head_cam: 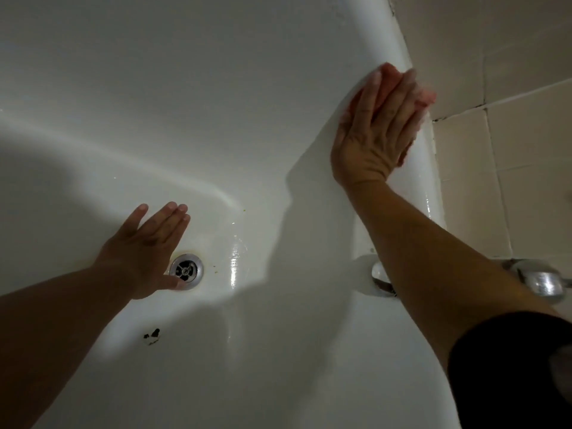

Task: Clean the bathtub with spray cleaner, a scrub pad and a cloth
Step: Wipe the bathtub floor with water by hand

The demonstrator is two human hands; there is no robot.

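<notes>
Pressing blurred pink pad (pixel 425 99) onto bathtub rim (pixel 433 193) under flat, straight-fingered right hand (pixel 374 128), visible at its one o'clock. Holding left hand (pixel 145 246) flat, gripping nothing, ten o'clock from drain (pixel 185 270).

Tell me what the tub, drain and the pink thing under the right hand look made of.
Tub: glossy white enamel or acrylic, by its highlights; a dark chip hints at enamel. Drain: shiny chromed metal, reflective. Pink thing under the right hand: soft, cloth or sponge; too blurred to tell.
</notes>
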